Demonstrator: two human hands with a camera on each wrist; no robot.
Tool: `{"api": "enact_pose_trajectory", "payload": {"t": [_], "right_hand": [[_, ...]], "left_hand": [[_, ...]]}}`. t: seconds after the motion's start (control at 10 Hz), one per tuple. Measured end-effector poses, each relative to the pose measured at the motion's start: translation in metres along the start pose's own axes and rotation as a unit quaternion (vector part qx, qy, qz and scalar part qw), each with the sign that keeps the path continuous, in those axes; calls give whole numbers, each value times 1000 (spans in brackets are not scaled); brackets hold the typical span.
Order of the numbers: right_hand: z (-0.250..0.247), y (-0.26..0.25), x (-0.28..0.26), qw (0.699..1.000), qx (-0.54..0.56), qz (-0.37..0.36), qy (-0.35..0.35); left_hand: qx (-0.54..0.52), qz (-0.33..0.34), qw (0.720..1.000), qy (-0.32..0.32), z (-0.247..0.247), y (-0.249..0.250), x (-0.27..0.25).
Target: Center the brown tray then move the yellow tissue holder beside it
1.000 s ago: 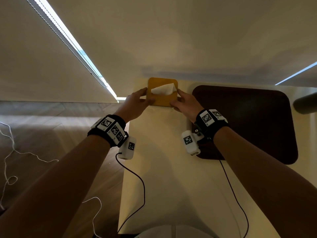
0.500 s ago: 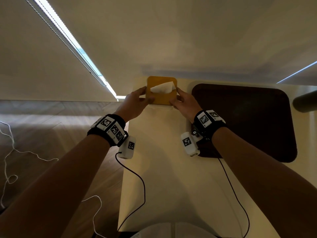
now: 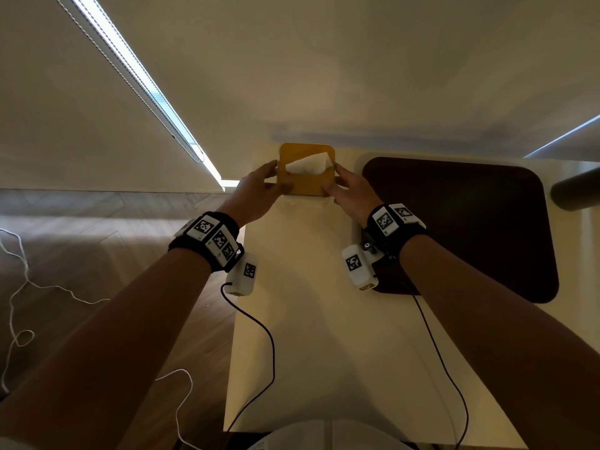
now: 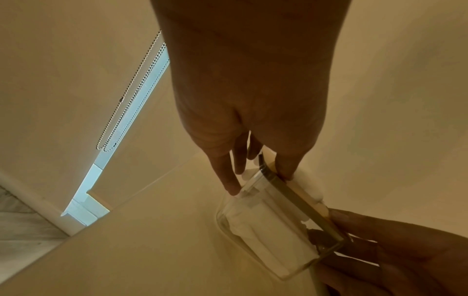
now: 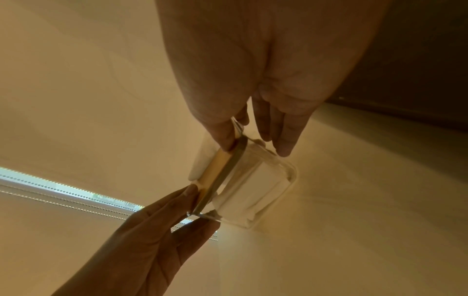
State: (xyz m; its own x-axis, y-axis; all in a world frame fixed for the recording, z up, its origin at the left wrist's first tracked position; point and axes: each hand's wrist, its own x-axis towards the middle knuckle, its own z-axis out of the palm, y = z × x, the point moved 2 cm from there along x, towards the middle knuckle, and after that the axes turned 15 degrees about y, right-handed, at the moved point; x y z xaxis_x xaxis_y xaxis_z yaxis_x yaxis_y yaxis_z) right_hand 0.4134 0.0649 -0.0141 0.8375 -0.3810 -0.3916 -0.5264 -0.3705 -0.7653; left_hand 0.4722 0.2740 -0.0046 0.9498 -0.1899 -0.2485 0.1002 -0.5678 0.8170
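Observation:
The yellow tissue holder (image 3: 306, 186), with a white tissue poking from its lid, stands at the table's far left, close to the wall. My left hand (image 3: 259, 186) grips its left side and my right hand (image 3: 349, 190) grips its right side. In the left wrist view my left hand (image 4: 258, 176) pinches the holder (image 4: 266, 230), thumb on the lid and fingers on the clear body. The right wrist view shows my right hand (image 5: 253, 140) pinching the holder (image 5: 248, 186) the same way. The brown tray (image 3: 470, 228) lies flat to the right of the holder, partly under my right forearm.
The cream table (image 3: 308, 336) ends on the left in an edge over wooden floor with white cables (image 3: 19, 287). A wall and a window blind stand just behind the holder. A dark rounded object (image 3: 574, 193) sits at the tray's far right.
Hardly anything differs: both hands keep their hold on the tissue holder in the same spot, and the tray has not moved.

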Motion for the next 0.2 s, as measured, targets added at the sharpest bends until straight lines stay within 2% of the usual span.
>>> {"api": "enact_pose_trajectory", "payload": {"t": [0.2], "right_hand": [[-30, -9, -34, 996, -54, -53, 48]], "left_hand": [[63, 63, 994, 58, -7, 0, -28]]}}
